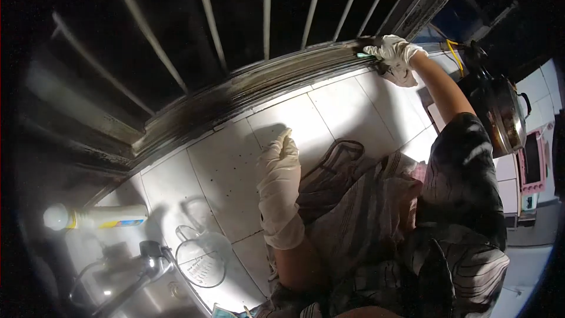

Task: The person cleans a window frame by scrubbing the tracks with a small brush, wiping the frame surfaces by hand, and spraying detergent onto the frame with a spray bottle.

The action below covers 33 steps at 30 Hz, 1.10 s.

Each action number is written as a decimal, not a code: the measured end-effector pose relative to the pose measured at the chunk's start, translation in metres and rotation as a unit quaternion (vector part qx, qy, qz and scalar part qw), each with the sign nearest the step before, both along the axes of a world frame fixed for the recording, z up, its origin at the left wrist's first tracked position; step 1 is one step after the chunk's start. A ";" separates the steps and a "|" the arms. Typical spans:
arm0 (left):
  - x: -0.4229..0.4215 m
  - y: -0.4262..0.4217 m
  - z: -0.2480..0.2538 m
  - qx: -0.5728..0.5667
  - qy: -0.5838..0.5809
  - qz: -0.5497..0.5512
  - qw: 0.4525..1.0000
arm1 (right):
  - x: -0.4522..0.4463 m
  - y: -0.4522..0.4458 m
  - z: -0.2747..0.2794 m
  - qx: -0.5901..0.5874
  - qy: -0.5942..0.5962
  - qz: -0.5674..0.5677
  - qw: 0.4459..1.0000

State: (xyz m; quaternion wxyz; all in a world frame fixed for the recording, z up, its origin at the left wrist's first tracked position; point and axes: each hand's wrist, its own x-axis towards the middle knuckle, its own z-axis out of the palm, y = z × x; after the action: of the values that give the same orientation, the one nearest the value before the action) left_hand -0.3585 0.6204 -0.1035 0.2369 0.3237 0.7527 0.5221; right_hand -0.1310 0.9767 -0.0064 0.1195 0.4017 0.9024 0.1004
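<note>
My right hand (395,53), in a white glove, is at the right end of the dark, grimy window sill track (259,82). Its fingers are closed round a small thing with a teal edge (364,55), mostly hidden by the glove. Below that hand, a greyish patch (403,76) is too unclear to name. My left hand (279,179), also gloved, hovers over the white tiled counter (223,171). The fingers of this hand are pressed together, and nothing shows in them. Dark specks dot the tiles beside it.
Metal bars (266,12) cross the dark window. On the left are a white bottle (112,217), a clear measuring jug (201,262) and a steel sink (141,294) with a tap (154,250). To the right stands a lidded pot (500,115). A striped apron (353,212) covers my front.
</note>
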 end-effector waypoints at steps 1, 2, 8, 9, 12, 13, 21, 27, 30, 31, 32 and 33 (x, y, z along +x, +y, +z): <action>0.000 -0.001 0.004 0.008 -0.012 -0.002 1.000 | 0.010 0.006 -0.002 -0.003 -0.050 0.039 0.998; 0.000 -0.001 0.006 0.017 -0.022 -0.005 1.000 | 0.007 -0.002 0.007 -0.003 -0.050 0.034 0.998; -0.002 0.000 -0.003 0.027 -0.007 -0.028 0.999 | -0.013 -0.019 0.023 0.082 -0.041 -0.081 0.992; -0.001 -0.001 -0.001 0.028 -0.007 -0.027 0.999 | -0.025 -0.027 0.023 0.061 0.012 -0.144 0.988; 0.004 0.001 0.002 0.005 -0.071 -0.036 0.997 | -0.081 -0.058 -0.020 -0.023 0.111 -0.091 0.989; 0.001 0.003 -0.004 0.028 -0.023 -0.043 0.998 | -0.102 -0.080 -0.021 -0.008 0.147 -0.042 0.988; 0.004 0.000 0.022 -0.026 -0.059 -0.021 0.998 | -0.003 -0.010 -0.013 0.111 0.057 -0.071 0.990; 0.005 0.001 0.021 0.004 0.046 0.028 0.999 | -0.158 -0.077 -0.017 -0.018 0.042 0.075 0.996; -0.009 -0.003 0.036 0.030 0.066 0.130 0.989 | -0.268 -0.158 -0.027 -0.038 0.058 0.222 0.973; -0.012 -0.003 0.041 0.010 0.100 0.181 0.978 | -0.299 -0.194 -0.017 -0.073 0.112 0.208 0.969; -0.015 -0.003 0.037 0.009 0.100 0.198 0.975 | -0.328 -0.211 -0.023 -0.117 0.151 0.182 0.965; -0.018 -0.002 0.031 0.054 0.087 0.224 0.969 | -0.351 -0.225 -0.027 -0.113 0.169 0.206 0.957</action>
State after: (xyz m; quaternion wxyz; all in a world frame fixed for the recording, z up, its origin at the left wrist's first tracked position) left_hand -0.3763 0.6185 -0.0728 0.0295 0.2030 0.7942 0.5719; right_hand -0.4823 0.7518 -0.0334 -0.0137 0.2020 0.9781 -0.0487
